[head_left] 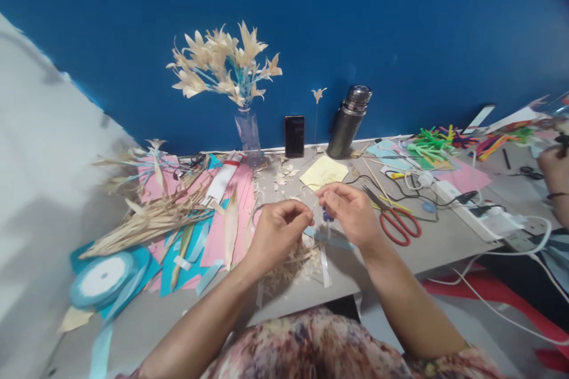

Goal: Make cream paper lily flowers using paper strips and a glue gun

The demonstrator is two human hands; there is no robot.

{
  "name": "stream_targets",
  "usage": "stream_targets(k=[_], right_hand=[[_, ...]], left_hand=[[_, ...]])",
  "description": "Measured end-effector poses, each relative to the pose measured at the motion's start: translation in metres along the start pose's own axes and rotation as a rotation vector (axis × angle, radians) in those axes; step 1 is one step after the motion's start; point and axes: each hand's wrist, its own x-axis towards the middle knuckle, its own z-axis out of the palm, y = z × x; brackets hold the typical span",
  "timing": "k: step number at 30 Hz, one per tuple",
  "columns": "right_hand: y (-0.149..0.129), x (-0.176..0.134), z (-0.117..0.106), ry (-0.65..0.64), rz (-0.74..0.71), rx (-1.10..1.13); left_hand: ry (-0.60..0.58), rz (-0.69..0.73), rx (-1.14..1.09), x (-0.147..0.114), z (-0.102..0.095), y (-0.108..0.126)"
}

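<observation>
My left hand [284, 226] and my right hand [349, 210] face each other over the table's front part, fingertips pinched a little apart. Something thin and pale shows between them, too small to name. Beneath lies a heap of dry husk scraps [296, 262]. A small blue-topped tool [328, 216] is partly hidden by my right hand, and red-handled scissors [398, 222] lie to its right. Beyond my hands is a yellow paper sheet [324, 172] with small bits on it. Pale husk-like flowers [220, 62] with blue stems stand in a clear bottle [249, 133].
A ribbon roll [104, 277], a bundle of dry strips [151, 222] and pink paper [244, 189] cover the left. A phone [294, 136] and a flask [350, 124] stand by the wall. A power strip [471, 213] with cables and another person's hand [553, 163] are at right.
</observation>
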Motion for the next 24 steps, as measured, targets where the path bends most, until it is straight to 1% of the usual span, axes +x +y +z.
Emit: stream_targets(k=[2,4,7,9,11,15,20,22,24], right_hand=[[0.002,-0.004,-0.001,0.008,-0.002,-0.02],[0.002,-0.007,-0.001,-0.008,-0.017,-0.051],[0.0,-0.011,0.001,-0.03,-0.018,-0.069],[0.0,-0.013,0.002,-0.02,-0.024,-0.096],[-0.001,-0.013,0.003,-0.007,-0.045,-0.131],[0.0,-0.013,0.003,-0.001,-0.067,-0.163],[-0.001,-0.016,0.005,-0.008,-0.102,-0.178],[-0.002,-0.017,0.007,0.012,-0.14,-0.167],[-0.001,-0.018,0.008,0.067,-0.171,-0.136]], left_hand=[[0.063,0.069,0.048,-0.001,0.0,-0.003],[0.101,0.138,0.114,-0.001,0.001,-0.005],[0.119,0.242,0.241,-0.001,0.001,-0.005],[0.132,0.292,0.312,-0.001,0.001,-0.005],[0.131,0.307,0.348,-0.001,-0.001,-0.006],[0.083,0.318,0.349,-0.002,-0.004,-0.01],[0.093,0.354,0.367,-0.003,-0.007,-0.013],[0.084,0.335,0.347,-0.004,-0.007,-0.011],[0.089,0.29,0.295,-0.006,-0.006,-0.01]])
